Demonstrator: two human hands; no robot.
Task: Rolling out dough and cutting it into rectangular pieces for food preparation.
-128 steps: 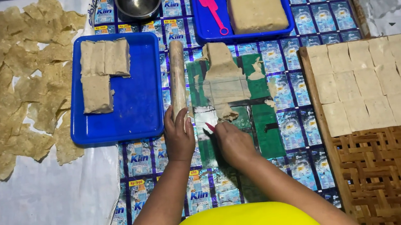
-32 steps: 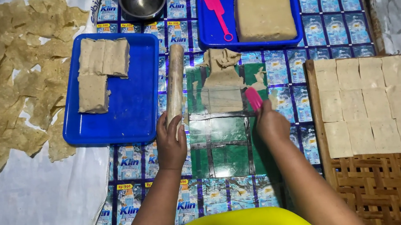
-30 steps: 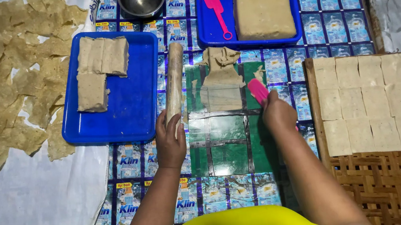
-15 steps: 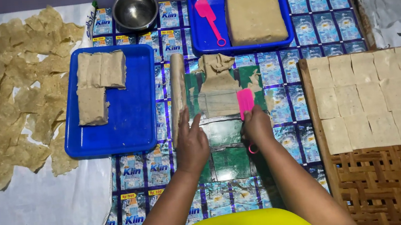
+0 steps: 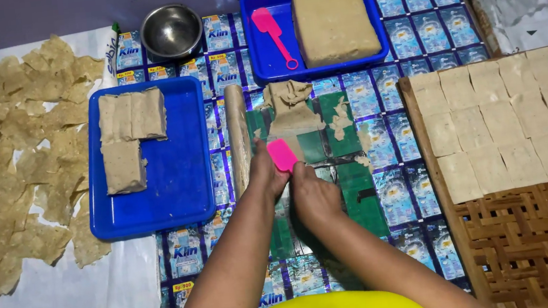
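The rolling pin lies at 12 o'clock from the left hand; the fingers of this hand are half curled near the scraper blade and I cannot tell if they grip anything. The right hand is closed around the handle of the pink scraper, whose blade sits at the lower edge of the dough sheet. This dough looks soft, thin and easy to tear; better to lift it from below, at an edge. At 9 o'clock the left blue tray holds folded dough slabs; at 12 o'clock a steel bowl looks empty; at 1 o'clock a second blue tray holds a thick dough block and a pink spatula.
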